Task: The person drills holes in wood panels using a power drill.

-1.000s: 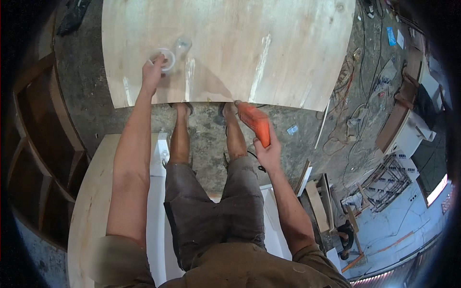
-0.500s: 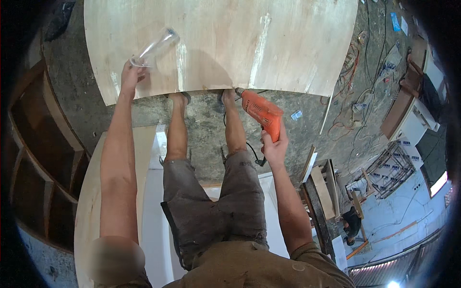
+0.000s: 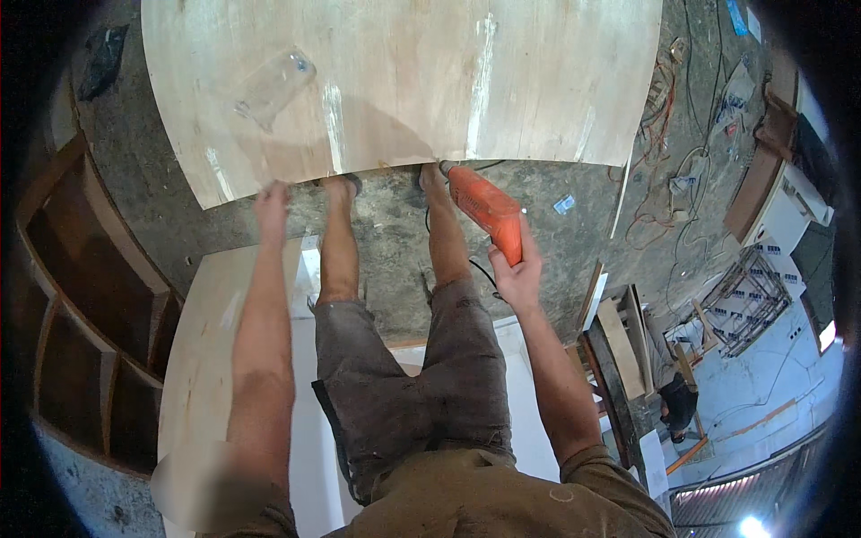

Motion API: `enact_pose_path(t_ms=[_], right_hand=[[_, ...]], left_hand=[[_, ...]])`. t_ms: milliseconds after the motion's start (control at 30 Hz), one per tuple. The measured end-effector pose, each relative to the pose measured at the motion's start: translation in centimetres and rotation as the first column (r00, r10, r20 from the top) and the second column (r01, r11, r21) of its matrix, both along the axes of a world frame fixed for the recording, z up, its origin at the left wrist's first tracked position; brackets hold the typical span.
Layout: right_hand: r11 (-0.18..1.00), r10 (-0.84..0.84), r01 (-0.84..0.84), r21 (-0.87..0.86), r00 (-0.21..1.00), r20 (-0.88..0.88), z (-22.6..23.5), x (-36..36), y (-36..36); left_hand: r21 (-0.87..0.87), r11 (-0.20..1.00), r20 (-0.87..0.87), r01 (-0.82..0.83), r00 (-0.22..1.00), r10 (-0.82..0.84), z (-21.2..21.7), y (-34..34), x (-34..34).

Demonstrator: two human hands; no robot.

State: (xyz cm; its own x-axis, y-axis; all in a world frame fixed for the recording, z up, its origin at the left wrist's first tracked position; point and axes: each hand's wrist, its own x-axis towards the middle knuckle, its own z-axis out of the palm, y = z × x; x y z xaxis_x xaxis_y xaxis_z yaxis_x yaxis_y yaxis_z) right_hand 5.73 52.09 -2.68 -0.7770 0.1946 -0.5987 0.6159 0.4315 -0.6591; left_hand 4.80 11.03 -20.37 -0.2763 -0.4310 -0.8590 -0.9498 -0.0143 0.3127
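Note:
My right hand (image 3: 517,276) is closed round the grip of an orange power drill (image 3: 487,208). The drill's chuck points at the near edge of a large pale plywood panel (image 3: 404,81). A clear plastic bottle (image 3: 276,88) is on its side over the left part of that panel, apart from my hands. My left hand (image 3: 273,206) is just short of the panel's near left edge, somewhat blurred, with its fingers loosely apart and nothing visible in them.
Wooden shelving (image 3: 94,242) stands at the left, beside a pale board (image 3: 211,314). Cables (image 3: 691,179) and litter spread over the concrete floor (image 3: 386,242) at the right. Wood offcuts (image 3: 619,345) lie near my right arm. Another person (image 3: 679,403) is at the far right.
My left hand has let go of the clear plastic bottle and drawn back toward me, off the panel. The bottle has turned slightly. My right hand keeps the drill at the panel edge.

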Motion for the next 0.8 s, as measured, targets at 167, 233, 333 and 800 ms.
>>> enact_pose_path(t_ms=[167, 233, 333, 800], right_hand=[[1.0, 0.031, -0.031, 0.004, 0.999, -0.036, -0.5, 0.0, 0.6], [0.998, 0.064, -0.064, 0.016, 0.997, -0.044, -1.0, 0.0, 1.0], [0.999, -0.021, 0.023, 0.025, 0.998, -0.062, -1.2, 0.8, 1.1], [0.975, 0.172, -0.172, 0.14, 0.985, 0.012, -0.4, 1.1, 1.5]], left_hand=[[0.359, 0.93, -0.007, 0.081, 0.996, -0.085, 0.4, 10.8, 2.0], [0.406, 0.873, -0.172, 0.268, 0.961, -0.215, 0.6, 14.8, 1.0], [0.552, 0.827, -0.048, 0.104, 0.995, -0.093, 1.0, 20.5, -0.8], [0.633, 0.651, 0.089, -0.419, 0.875, 0.476, 0.7, 28.8, -1.0]])
